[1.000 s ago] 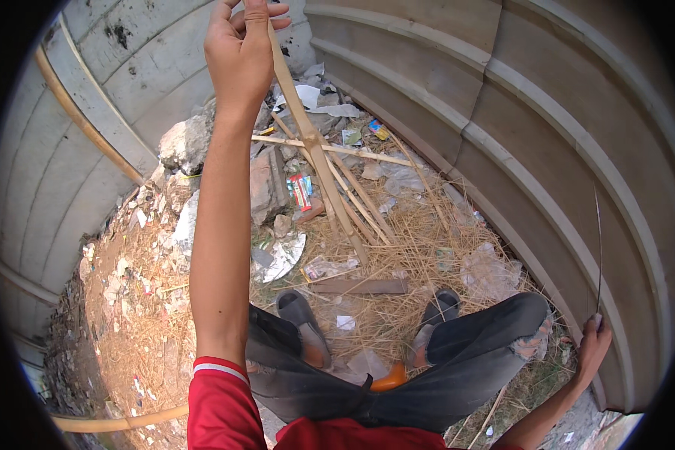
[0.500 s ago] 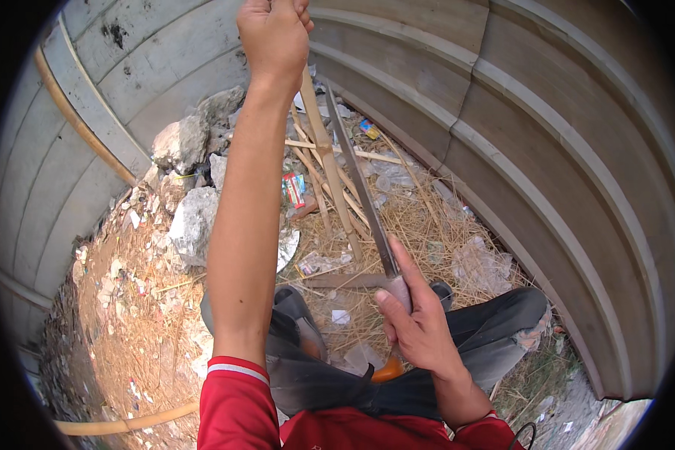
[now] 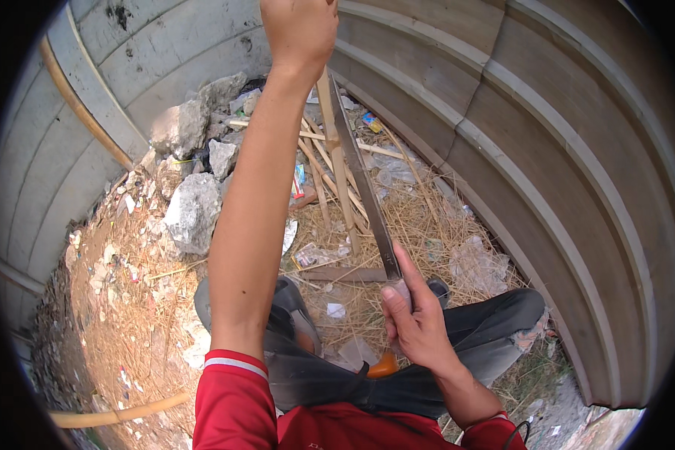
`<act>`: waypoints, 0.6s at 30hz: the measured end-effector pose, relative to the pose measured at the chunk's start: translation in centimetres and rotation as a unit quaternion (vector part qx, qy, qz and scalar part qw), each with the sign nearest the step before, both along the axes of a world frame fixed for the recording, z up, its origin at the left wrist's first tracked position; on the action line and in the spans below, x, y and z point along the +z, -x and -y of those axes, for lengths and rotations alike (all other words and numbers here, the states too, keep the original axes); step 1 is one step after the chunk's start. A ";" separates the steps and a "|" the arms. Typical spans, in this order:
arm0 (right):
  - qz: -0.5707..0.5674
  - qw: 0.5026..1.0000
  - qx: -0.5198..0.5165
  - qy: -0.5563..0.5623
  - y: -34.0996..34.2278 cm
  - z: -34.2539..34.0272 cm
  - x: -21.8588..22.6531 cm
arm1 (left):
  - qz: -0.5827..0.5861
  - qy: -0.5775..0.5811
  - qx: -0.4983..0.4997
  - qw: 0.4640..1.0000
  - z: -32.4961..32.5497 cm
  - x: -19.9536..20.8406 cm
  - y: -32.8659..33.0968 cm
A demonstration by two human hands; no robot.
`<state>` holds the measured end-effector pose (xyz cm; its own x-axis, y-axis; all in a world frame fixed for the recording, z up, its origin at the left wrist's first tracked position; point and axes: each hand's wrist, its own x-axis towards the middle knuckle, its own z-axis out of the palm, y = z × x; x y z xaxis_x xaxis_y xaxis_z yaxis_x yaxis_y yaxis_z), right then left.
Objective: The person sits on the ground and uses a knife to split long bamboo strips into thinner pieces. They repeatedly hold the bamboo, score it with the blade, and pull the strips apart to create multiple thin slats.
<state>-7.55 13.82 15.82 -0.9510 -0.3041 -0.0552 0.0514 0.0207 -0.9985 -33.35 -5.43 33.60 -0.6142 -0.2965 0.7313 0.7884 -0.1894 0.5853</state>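
My left hand point(image 3: 301, 34), arm stretched far forward, is closed around the upper part of a bamboo strip point(image 3: 333, 139). The strip slants down to the straw-littered ground, and its top is hidden by the hand or out of view. In my right hand point(image 3: 418, 322) is the handle of a machete point(image 3: 369, 191), with the thumb lying along the handle. Its long dark blade points up and away, close alongside the strip's right side. Whether blade and strip touch near the top I cannot tell.
Several thin bamboo sticks point(image 3: 319, 176) lie crossed beyond my bent legs point(image 3: 330, 379). Grey rocks point(image 3: 193, 214) sit at the left. A ribbed metal wall point(image 3: 547, 172) rises close on the right, a pale panel wall point(image 3: 180, 67) at the far left. An orange object point(image 3: 383, 365) lies between my legs.
My left hand and the strip's upper end have shifted up and to the right. The gap between strip and machete blade has narrowed. My right hand keeps its hold, almost in place.
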 end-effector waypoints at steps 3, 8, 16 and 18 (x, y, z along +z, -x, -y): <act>0.094 0.982 -0.043 0.158 -1.1 -1.0 3.5 | -0.001 0.013 -0.027 1.000 0.4 -0.4 0.0; -0.206 0.909 -0.239 0.273 -0.7 -0.5 10.8 | -0.013 0.031 -0.005 0.999 -0.6 0.1 0.3; -0.078 0.991 0.006 -0.106 0.1 0.2 -1.6 | -0.016 0.036 -0.071 0.997 -1.8 -0.1 0.9; 0.022 1.000 0.003 0.013 -1.9 -1.0 -1.1 | -0.020 0.023 -0.100 0.995 -1.0 -0.2 0.5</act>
